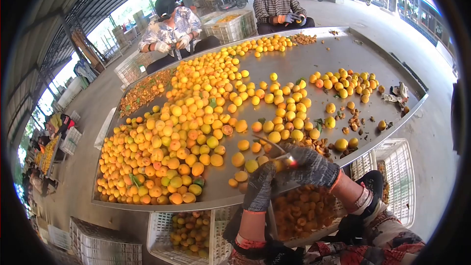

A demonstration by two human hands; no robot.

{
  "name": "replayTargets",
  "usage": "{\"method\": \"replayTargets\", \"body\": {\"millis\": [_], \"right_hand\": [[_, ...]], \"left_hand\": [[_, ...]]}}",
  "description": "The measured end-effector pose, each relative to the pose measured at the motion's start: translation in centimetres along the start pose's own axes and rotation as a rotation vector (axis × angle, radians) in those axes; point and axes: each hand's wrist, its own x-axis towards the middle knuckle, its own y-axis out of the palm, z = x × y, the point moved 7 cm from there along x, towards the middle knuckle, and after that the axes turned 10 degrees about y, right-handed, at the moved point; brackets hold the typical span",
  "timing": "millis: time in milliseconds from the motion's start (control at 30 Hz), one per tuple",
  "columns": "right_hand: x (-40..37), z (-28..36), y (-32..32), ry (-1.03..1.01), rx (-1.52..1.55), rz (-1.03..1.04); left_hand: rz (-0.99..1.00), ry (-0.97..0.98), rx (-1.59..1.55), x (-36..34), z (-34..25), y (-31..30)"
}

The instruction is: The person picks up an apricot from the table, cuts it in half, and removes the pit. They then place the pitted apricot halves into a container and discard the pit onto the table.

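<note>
Both my hands wear dark grey knit gloves and meet at the near edge of a metal table. My right hand [313, 167] is closed around a knife [269, 142], whose thin curved blade points left over the fruit; a bit of red shows at its grip. My left hand [260, 185] is curled just left of it, its fingertips at a yellow-orange apricot [278, 165] between the two hands, partly hidden by the fingers. A large heap of apricots [181, 132] spreads over the table to the left. Small brown pits and scraps [319, 146] lie beyond my right hand.
The metal table [363, 51] has a raised rim. Below it stand white crates [400, 176], one holding apricot pieces [306, 211]. Two gloved people [171, 32] [277, 5] sit across the table. A crumpled cloth [396, 93] lies at the right corner.
</note>
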Motion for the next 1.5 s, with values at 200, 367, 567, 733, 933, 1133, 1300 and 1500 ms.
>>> {"method": "replayTargets", "body": {"millis": [200,367,567,733,933,1133,1300,1500], "right_hand": [[1.0,-1.2,2.4,-0.064,-0.442,-0.327],[0.0,-2.6,2.2,0.030,0.436,-0.368],[-1.8,-4.9,1.9,0.230,0.762,-0.231],[-5.1,-6.3,0.5,0.328,0.199,-0.159],[-5.2,-4.4,-3.5,0.193,0.230,-0.427],[0.0,0.9,-4.2,-0.347,0.403,-0.547],[2.9,0.9,-1.9,-0.333,0.503,-0.590],[2.8,-0.7,-1.2,-0.446,0.114,-0.779]], "left_hand": [[-0.262,-0.194,-0.408,0.0,2.0,1.1],[-0.272,-0.318,-1.006,-0.1,1.6,2.8],[-0.326,-0.281,-0.961,0.4,2.0,1.3],[-0.254,-0.114,-0.816,0.3,0.8,0.8],[-0.144,-0.173,-0.801,0.1,2.4,1.5],[-0.400,-0.334,-0.996,0.6,2.9,3.5],[-0.225,-0.310,-0.893,0.2,2.3,3.6],[-0.285,-0.159,-0.718,-0.4,0.5,2.9]]}}
